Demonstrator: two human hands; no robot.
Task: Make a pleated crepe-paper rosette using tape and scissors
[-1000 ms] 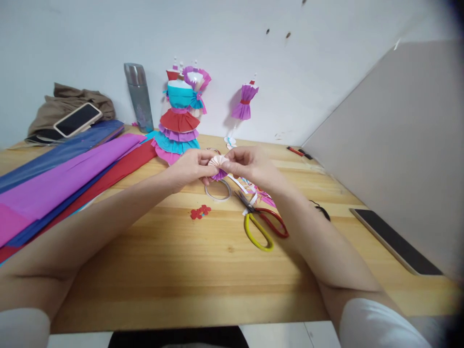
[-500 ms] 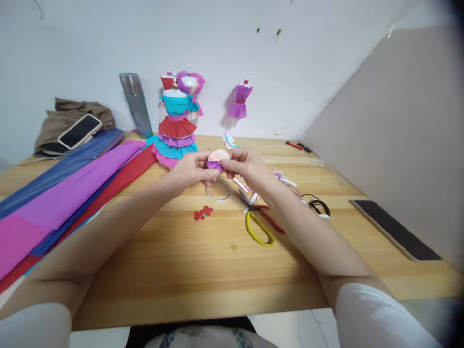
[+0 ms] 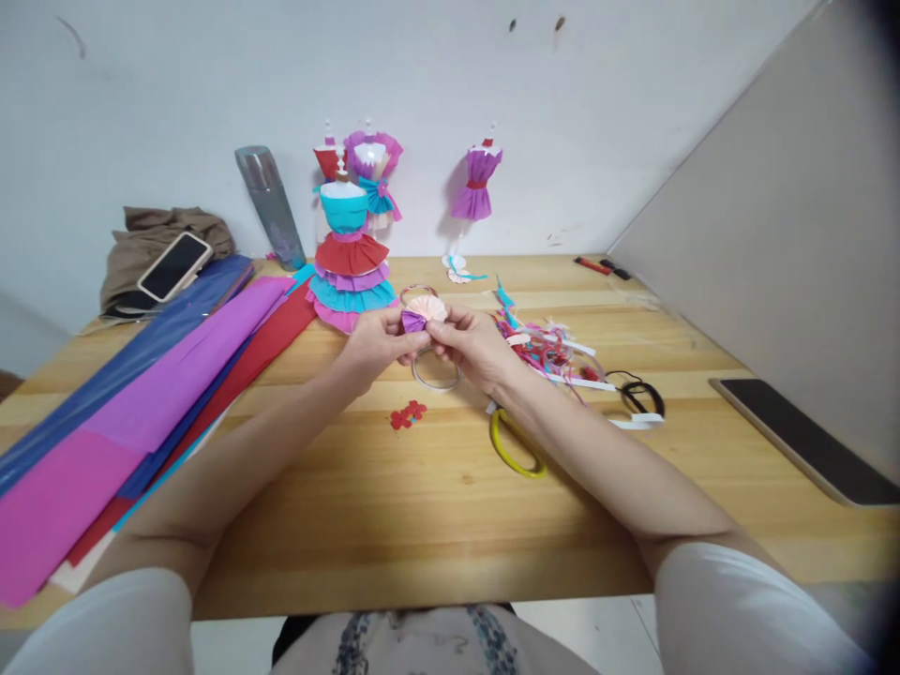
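Note:
Between the fingertips of both hands is a pleated paper rosette (image 3: pixel 427 308), pale peach on one side and purple on the other. My left hand (image 3: pixel 376 339) pinches its purple side, and my right hand (image 3: pixel 472 342) grips its lower right edge. Just below the hands lies a roll of tape (image 3: pixel 436 384), partly covered by my fingers. Small red paper flowers (image 3: pixel 408 414) rest on the wood nearer to me. The yellow-handled scissors (image 3: pixel 517 450) lie under my right forearm, their blades hidden.
Mini dress forms in crepe paper (image 3: pixel 352 253) stand at the back, another (image 3: pixel 478 183) further right. Crepe paper sheets (image 3: pixel 141 412) cover the left side, beside a phone (image 3: pixel 175 265) and a bottle (image 3: pixel 271 206). Paper scraps (image 3: pixel 552 352) and a dark tablet-like slab (image 3: pixel 802 436) lie right.
The rosette has turned a little in my fingers, its purple part now further left. My right forearm has shifted, covering more of the scissors and uncovering the scraps. The view has moved slightly.

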